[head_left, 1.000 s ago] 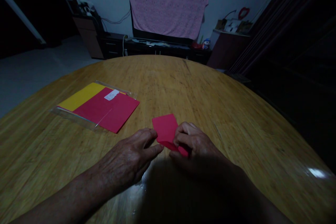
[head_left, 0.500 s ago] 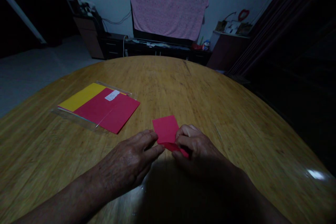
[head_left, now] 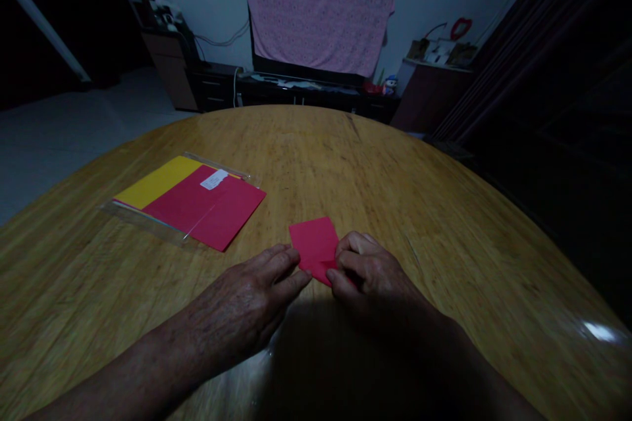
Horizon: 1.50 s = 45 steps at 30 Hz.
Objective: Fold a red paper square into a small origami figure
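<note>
A small folded red paper (head_left: 314, 242) lies on the round wooden table (head_left: 345, 158) just in front of me. My right hand (head_left: 372, 276) pinches the paper's near right edge, thumb and fingers closed on the fold. My left hand (head_left: 247, 302) lies flat beside it, fingers stretched out, their tips touching the paper's near left edge. The near part of the paper is hidden under my fingers.
To the left lies a clear plastic sleeve (head_left: 148, 220) with yellow paper (head_left: 153, 184) and red sheets (head_left: 207, 207) and a white label. Beyond the table stand a pink-draped screen (head_left: 318, 20), low dark cabinets and a side shelf with small items.
The raised near flap of the red paper has been pressed down flatter under my right fingers. Both hands stayed in place.
</note>
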{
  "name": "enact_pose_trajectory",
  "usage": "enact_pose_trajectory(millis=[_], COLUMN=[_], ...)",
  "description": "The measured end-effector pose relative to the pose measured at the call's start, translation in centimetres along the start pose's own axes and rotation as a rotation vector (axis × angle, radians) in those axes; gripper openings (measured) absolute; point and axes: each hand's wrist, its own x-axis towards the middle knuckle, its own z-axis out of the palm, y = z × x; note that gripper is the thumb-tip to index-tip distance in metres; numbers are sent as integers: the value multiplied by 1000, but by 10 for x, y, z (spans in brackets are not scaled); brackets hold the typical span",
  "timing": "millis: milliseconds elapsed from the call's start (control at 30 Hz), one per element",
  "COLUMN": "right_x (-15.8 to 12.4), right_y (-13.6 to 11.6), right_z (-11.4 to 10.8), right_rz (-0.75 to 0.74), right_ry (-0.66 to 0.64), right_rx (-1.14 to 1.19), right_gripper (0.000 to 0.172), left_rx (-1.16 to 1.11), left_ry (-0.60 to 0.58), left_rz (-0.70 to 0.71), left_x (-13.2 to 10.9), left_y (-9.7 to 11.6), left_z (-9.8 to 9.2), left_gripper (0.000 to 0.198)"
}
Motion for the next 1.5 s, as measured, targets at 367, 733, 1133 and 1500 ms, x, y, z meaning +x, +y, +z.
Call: enact_pose_trajectory(millis=[367, 733, 1133, 1500], right_x=[0, 1, 1, 0], right_y=[2, 0, 0, 7], right_z=[5, 3, 5, -3], right_rz=[32, 59, 68, 107], right_ry=[49, 36, 53, 8], right_rx=[-45, -48, -46, -13], right_gripper=[21, 23, 22, 21], left_rx=[24, 22, 8, 12], left_ry=[-21, -61, -82, -62], left_rz=[-48, -48, -102, -95], left_x=[-3, -2, 0, -2], left_y=[2, 1, 5, 2], left_z=[6, 4, 2, 4], left_gripper=[30, 31, 29, 31])
